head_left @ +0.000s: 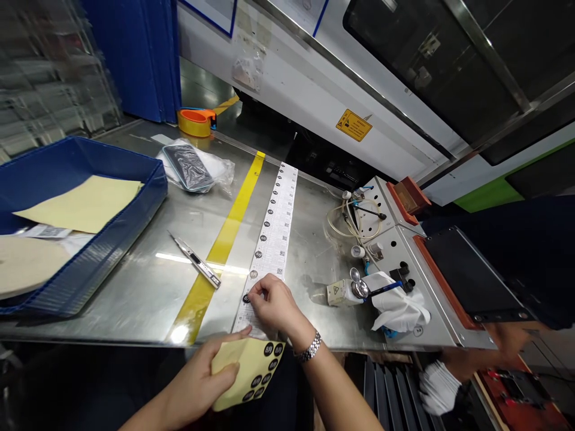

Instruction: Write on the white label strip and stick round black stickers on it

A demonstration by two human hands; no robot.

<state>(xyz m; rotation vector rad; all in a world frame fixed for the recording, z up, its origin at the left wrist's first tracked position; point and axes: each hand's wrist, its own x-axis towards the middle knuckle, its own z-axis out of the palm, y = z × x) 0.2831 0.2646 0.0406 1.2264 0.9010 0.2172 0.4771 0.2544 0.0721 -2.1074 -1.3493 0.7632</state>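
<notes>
My left hand (pixel 213 374) grips a yellow sticker sheet (pixel 242 365) below the bench edge; several round black stickers remain along its right side. A long white strip of printed labels (pixel 272 230) lies on the metal bench, with a column of round dark stickers down its left side. Pinched fingers of my right hand (pixel 272 302) touch a black round sticker (pixel 247 298) near the strip's lower end. My right wrist wears a metal watch. Left of the strip, a cutter knife (pixel 195 260) lies partly over yellow floor-style tape (pixel 233 224).
A blue bin (pixel 121 239) with yellow sheets stands left. Behind it are a bagged phone-like item (pixel 188 166) and a tape roll (pixel 194 123). Gauges and tubing (pixel 354 221), plus a small bottle (pixel 340 293), stand right. Another person's gloved hand (pixel 439 388) is at lower right.
</notes>
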